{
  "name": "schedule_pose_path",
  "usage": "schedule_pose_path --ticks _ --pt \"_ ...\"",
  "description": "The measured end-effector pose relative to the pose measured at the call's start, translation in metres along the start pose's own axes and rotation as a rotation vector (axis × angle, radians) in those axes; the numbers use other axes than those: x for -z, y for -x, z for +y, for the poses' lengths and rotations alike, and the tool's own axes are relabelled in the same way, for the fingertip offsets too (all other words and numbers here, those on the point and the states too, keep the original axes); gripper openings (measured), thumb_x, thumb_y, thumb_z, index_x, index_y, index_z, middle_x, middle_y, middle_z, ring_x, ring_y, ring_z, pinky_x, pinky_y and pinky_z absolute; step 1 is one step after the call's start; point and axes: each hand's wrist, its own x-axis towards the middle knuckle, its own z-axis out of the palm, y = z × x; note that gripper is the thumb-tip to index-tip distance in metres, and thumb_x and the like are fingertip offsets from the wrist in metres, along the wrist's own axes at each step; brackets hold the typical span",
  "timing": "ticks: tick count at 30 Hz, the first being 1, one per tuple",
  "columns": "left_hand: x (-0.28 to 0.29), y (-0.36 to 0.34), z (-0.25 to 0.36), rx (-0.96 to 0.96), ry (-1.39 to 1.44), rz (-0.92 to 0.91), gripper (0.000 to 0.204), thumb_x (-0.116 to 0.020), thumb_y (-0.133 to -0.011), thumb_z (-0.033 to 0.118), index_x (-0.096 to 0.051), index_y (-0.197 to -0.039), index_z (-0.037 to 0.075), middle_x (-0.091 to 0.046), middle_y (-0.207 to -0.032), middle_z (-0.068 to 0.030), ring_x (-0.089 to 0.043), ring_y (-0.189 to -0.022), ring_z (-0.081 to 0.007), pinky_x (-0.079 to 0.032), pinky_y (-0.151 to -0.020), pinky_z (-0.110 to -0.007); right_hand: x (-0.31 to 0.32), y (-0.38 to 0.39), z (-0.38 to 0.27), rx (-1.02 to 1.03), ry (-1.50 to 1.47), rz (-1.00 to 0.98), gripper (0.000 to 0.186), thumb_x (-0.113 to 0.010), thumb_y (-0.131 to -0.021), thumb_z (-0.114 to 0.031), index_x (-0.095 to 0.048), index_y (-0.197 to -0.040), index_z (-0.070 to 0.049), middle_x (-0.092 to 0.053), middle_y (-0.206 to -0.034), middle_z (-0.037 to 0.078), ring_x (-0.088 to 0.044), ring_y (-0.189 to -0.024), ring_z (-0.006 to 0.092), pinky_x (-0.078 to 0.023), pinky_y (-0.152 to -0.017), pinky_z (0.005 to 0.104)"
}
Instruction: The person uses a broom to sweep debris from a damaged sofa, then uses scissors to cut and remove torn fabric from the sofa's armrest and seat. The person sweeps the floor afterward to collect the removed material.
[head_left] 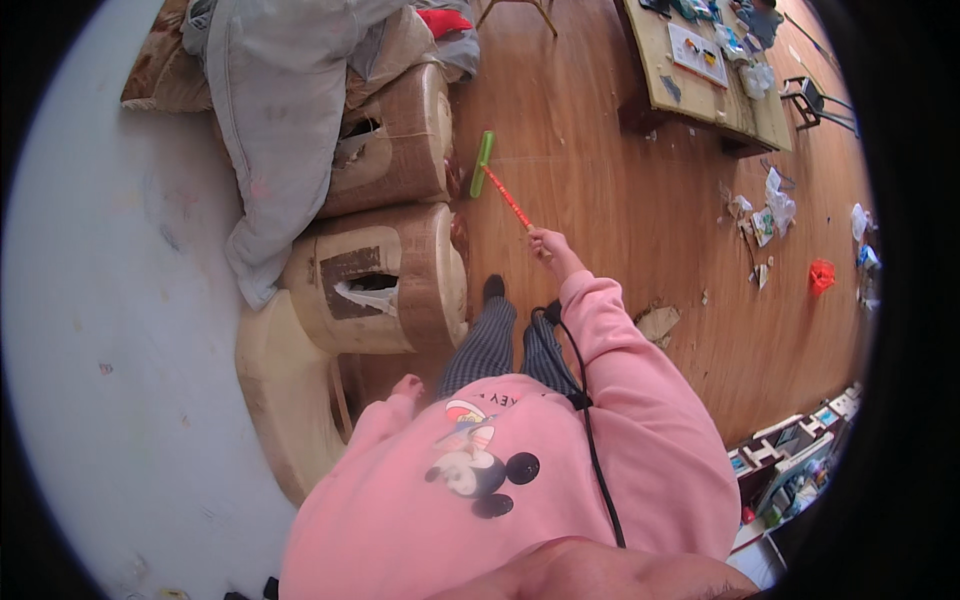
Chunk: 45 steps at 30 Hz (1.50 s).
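My right hand is closed around the red patterned handle of a broom. The broom's long green head is ahead of me over the wood floor, beside the worn armchair front. Close to my left side, my left hand holds nothing that I can see. Its fingers look loose and apart, though they are small in the picture. It is nearest to the worn brown and cream sofa, whose torn covering shows dark holes.
Grey trousers lie draped over the sofa at left. A wooden table with clutter stands at the far right, a stool beyond it. Plastic scraps, a red bag and a cardboard piece lie on the floor. A black cable hangs down my front.
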Motion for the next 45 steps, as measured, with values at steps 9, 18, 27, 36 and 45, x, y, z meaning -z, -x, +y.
schedule_pose_path --ticks 9,18,27,36,45 --pt "0.017 -0.062 0.042 0.021 -0.014 -0.001 0.017 -0.056 -0.086 0.015 -0.056 -0.100 0.006 -0.064 -0.079 -0.0071 -0.062 -0.066 -0.0137 -0.051 -0.059 -0.028 0.134 0.119 -0.017 -0.038 -0.249 0.242 0.006 -0.050 -0.087 -0.006 -0.045 -0.085 -0.010 -0.044 -0.060 -0.002 -0.038 -0.043 0.0030 -0.032 -0.035 0.0171" --pt "-0.004 -0.122 0.136 -0.212 -0.211 -0.154 0.017 -0.057 -0.085 0.013 -0.056 -0.100 0.006 -0.065 -0.078 -0.0074 -0.062 -0.065 -0.0147 -0.051 -0.059 -0.028 0.151 0.242 0.052 0.124 -0.139 0.347 0.028 -0.045 -0.086 0.000 -0.045 -0.110 -0.015 -0.041 -0.064 -0.003 -0.035 -0.043 0.0004 -0.030 -0.035 0.0142" --pt "-0.019 -0.144 0.203 -0.263 -0.243 -0.243 0.028 -0.058 -0.083 0.019 -0.054 -0.107 0.004 -0.065 -0.081 -0.0120 -0.065 -0.068 -0.0183 -0.051 -0.061 -0.029 0.145 0.207 0.080 -0.044 -0.366 -0.115 0.015 -0.043 -0.090 -0.003 -0.041 -0.080 -0.014 -0.034 -0.059 -0.008 -0.031 -0.042 -0.0012 -0.023 -0.034 0.0132" --pt "-0.027 -0.124 0.231 -0.386 -0.903 -0.199 0.045 -0.060 -0.080 0.033 -0.054 -0.115 0.005 -0.062 -0.106 -0.0181 -0.060 -0.101 -0.0257 -0.046 -0.085 -0.034 0.246 0.135 0.066 -0.112 -0.204 0.051 0.015 -0.051 -0.084 0.002 -0.047 -0.091 -0.010 -0.045 -0.062 -0.003 -0.043 -0.045 0.0031 -0.033 -0.037 0.0167" --pt "-0.094 -0.100 0.325 -0.460 -0.922 -0.269 0.040 -0.056 -0.083 0.032 -0.055 -0.113 0.007 -0.065 -0.097 -0.0149 -0.064 -0.089 -0.0232 -0.048 -0.081 -0.033 0.440 0.221 -0.027 0.036 -0.141 0.458 0.014 -0.061 -0.075 0.004 -0.058 -0.062 0.000 -0.053 -0.050 0.008 -0.048 -0.038 0.0132 -0.038 -0.033 0.0268"
